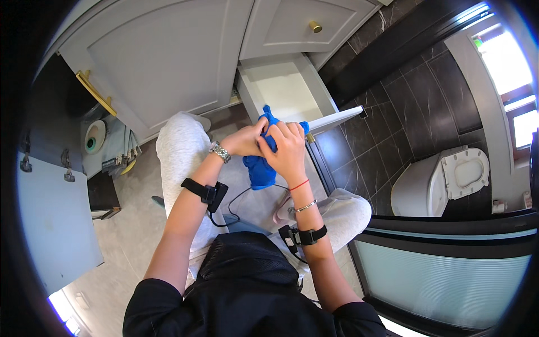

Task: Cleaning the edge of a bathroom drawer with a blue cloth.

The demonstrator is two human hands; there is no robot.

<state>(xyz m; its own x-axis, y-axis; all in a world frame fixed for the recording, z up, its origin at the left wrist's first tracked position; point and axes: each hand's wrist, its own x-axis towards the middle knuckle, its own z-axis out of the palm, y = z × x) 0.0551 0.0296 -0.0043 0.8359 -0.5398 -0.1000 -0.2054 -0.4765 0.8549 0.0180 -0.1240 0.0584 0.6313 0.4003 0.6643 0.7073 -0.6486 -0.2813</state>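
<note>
Both hands meet around a bunched blue cloth (261, 171), just short of the open drawer (289, 84) and between the person's knees. The left-hand grip (245, 140) is closed on the cloth from the left, its thumb raised against the upper part. The right-hand grip (286, 147) is closed too, its fingers curled over the cloth from the right, close beside the other hand. One narrow end of the cloth sticks up past the fingers, a smaller bit shows beyond the right knuckles, and the fuller part hangs below the hands. It is too crumpled to tell whether it is a garment.

The drawer is pulled out, its pale interior visible from above. It sits under a closed grey drawer front (281, 36) with a round gold knob (315, 26), and to its left is a panelled grey cabinet door (160, 56) with a gold bar handle (95, 92).

The left wrist carries a metal watch (220, 151); the right has a red cord bracelet (299, 185) and a silver bangle (306, 206). Each forearm wears a black strap with a small box, and a black cable (232, 205) runs from the left one. The light grey trousers (181, 151) show the knees bent and apart.

To the right, a white toilet (421, 188) with its lid raised stands among dark marbled tiles (410, 106), and ribbed glass (443, 275) fills a black-framed panel nearer the person.
</note>
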